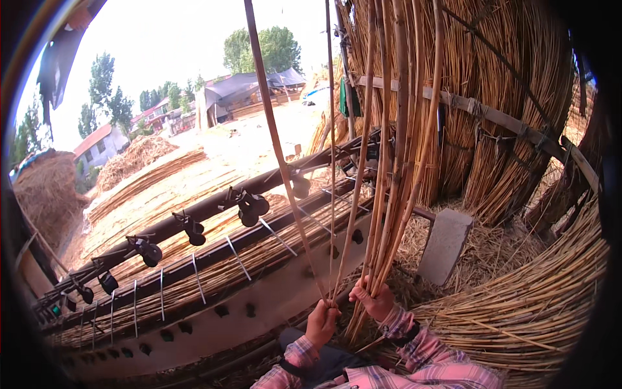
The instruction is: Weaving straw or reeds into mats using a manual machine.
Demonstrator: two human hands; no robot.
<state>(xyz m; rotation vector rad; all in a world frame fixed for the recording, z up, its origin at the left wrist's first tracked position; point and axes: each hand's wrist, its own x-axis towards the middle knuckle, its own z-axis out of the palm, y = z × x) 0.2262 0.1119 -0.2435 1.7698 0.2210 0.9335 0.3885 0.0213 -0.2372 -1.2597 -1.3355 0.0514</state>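
Note:
My left hand is closed round the lower ends of a few long, thin reed stalks, which fan out upward. Just to its right, my right hand grips a thicker bunch of reed stalks near the bottom, the thumb lying across them. These stalks stand nearly upright, and their tops run out of view. Both hands are close together in front of a long weaving frame. Layers of reeds lie along it, crossed by pale wires.
A dark beam with black spool-like pieces runs along the frame. Tall reed bundles stand behind a wooden rail at right. Loose reeds are heaped at lower right, near a grey slab. Reed piles and a tarpaulin shelter lie beyond.

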